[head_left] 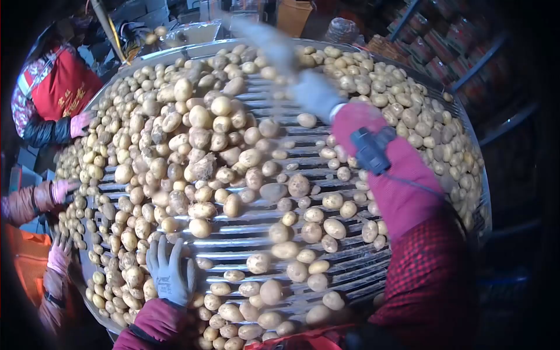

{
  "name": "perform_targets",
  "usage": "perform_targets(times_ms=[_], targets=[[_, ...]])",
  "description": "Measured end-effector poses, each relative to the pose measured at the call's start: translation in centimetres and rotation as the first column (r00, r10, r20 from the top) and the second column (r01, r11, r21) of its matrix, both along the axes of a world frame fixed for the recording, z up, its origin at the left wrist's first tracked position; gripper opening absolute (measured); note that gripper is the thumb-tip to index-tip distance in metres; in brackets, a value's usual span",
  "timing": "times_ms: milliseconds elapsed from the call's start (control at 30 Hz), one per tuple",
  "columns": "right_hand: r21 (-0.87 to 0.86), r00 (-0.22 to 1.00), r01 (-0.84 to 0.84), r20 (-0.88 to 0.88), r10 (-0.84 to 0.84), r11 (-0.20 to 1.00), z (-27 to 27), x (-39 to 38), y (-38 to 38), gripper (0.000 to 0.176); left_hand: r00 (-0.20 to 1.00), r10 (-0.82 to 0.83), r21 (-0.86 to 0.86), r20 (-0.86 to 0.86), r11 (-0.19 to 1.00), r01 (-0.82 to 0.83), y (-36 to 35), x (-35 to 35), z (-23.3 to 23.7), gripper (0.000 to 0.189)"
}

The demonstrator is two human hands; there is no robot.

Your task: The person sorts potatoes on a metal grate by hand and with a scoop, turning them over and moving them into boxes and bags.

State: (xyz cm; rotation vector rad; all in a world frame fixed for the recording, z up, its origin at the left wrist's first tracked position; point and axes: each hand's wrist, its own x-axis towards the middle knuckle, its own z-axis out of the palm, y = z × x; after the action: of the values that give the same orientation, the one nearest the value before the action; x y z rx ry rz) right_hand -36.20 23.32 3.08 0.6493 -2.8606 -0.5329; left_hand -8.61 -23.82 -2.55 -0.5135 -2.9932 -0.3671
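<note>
Many potatoes (200,138) lie heaped on a slatted metal sorting table (233,251). My left hand (170,274), in a grey glove, rests at the lower left among the potatoes, its fingers spread and nothing held. My right hand (312,90), gloved in grey, reaches over the far middle of the slats; motion smears its fingers. Whether it holds anything cannot be made out. A small black device (370,150) with a cable is strapped to my right forearm over the pink sleeve.
A person in a red apron (67,87) stands at the far left, a pink-gloved hand (80,124) at the rim. Two more pink-gloved hands (63,190) show lower down the left edge. Boxes and an orange container (293,17) stand behind; racks of filled bags (443,46) are back right.
</note>
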Motion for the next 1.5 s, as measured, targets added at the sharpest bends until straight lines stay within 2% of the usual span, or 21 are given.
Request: perform_targets(times_ms=[67,133,233,300,367,433,500,567,633,667,733,767,833,900,1033,1100,1133,1233,1333,1433,1500], targets=[[-0.253,0.943,0.327,0.024,-0.332,0.911,0.6,-0.9,6.7,0.031,1.0,0.0,0.006,-0.019,1.0,0.001,0.4,0.0,0.3,0.054],[-0.175,0.893,0.449,0.051,-0.447,0.876,2.5,-1.3,9.4,0.04,1.0,0.018,0.001,0.0,1.0,-0.018,0.5,-0.1,0.5,0.055],[-0.044,0.958,0.285,0.05,-0.283,0.957,-0.1,-2.9,9.4,0.042,1.0,0.01,-0.001,0.002,1.0,-0.01,0.1,-0.1,0.2,0.055],[-0.31,0.97,0.209,0.187,-0.156,0.927,0.3,-3.7,7.6,0.039,1.0,0.016,0.012,-0.025,1.0,-0.015,0.1,-0.3,-0.1,0.055],[-0.553,0.861,0.44,0.485,-0.157,0.708,0.6,-0.6,0.2,0.035,0.998,0.006,0.024,-0.055,1.0,-0.005,-0.1,-0.1,-0.3,0.054],[-0.557,0.882,0.422,0.435,-0.181,0.716,-3.8,-0.3,-4.2,0.028,1.0,0.017,0.027,-0.022,1.0,-0.017,0.1,0.0,0.3,0.053],[-0.707,0.817,0.563,0.555,-0.159,0.428,-2.9,2.0,-6.3,0.029,1.0,-0.008,0.041,-0.005,0.999,0.008,-0.2,0.0,0.7,0.056],[-0.657,0.691,0.717,0.712,-0.121,0.232,1.5,5.7,-7.1,0.029,1.0,0.002,0.051,-0.007,0.999,-0.002,-0.3,0.1,0.7,0.056],[-0.661,0.744,0.669,0.598,-0.298,0.341,2.6,6.5,-4.7,0.027,1.0,0.01,0.042,-0.026,0.999,-0.009,-0.1,0.2,0.2,0.057],[-0.682,0.86,0.509,0.43,-0.275,0.525,-0.5,4.4,1.6,0.027,1.0,0.009,0.04,-0.022,0.999,-0.008,-0.1,0.2,0.3,0.057],[-0.645,0.935,0.353,0.264,-0.236,0.678,-1.1,3.3,4.0,0.026,1.0,0.012,0.041,-0.018,0.999,-0.011,-0.2,0.2,0.4,0.057],[-0.639,0.925,0.38,0.279,-0.258,0.669,-0.5,3.9,4.3,0.026,1.0,0.012,0.043,-0.019,0.999,-0.011,-0.3,0.2,0.5,0.057],[-0.63,0.79,0.61,0.436,-0.431,0.48,-0.3,4.3,2.7,0.026,1.0,0.006,0.051,-0.023,0.999,-0.005,-0.3,0.2,0.6,0.057],[-0.496,0.415,0.868,0.694,-0.588,0.027,-0.5,4.1,-1.9,0.027,1.0,0.003,0.059,-0.023,0.998,-0.002,-0.3,0.2,0.5,0.057],[-0.519,0.513,0.855,0.85,-0.12,-0.022,-0.1,8.2,-5.8,0.031,0.999,0.005,0.076,-0.037,0.997,-0.002,-0.5,0.2,0.4,0.057],[-0.571,0.571,0.82,0.821,-0.024,-0.045,-1.2,9.4,-7.9,0.033,0.999,0.012,0.071,-0.045,0.997,-0.009,-0.4,0.3,0.2,0.057],[-0.531,0.539,0.836,0.842,0.022,-0.136,-0.6,10.5,-9.1,0.033,0.999,0.006,0.067,-0.041,0.998,-0.004,-0.5,0.3,0.3,0.056],[-0.582,0.588,0.805,0.808,0.034,-0.112,-1.9,12.9,-11.2,0.032,1.0,0.004,0.066,-0.025,0.998,-0.003,-0.2,0.3,0.5,0.056],[-0.561,0.587,0.808,0.788,0.183,-0.177,-3.9,13.8,-11.5,0.032,1.0,0.006,0.063,-0.017,0.998,-0.005,0.0,0.2,0.5,0.056],[-0.539,0.551,0.835,0.821,0.149,-0.111,1.0,15.5,-16.6,0.03,1.0,0.009,0.046,-0.02,0.999,-0.008,0.0,0.3,0.1,0.056],[-0.572,0.585,0.811,0.788,0.189,-0.126,-0.1,15.2,-17.8,0.027,1.0,0.01,0.04,-0.015,0.999,-0.01,0.0,0.3,0.2,0.056]])
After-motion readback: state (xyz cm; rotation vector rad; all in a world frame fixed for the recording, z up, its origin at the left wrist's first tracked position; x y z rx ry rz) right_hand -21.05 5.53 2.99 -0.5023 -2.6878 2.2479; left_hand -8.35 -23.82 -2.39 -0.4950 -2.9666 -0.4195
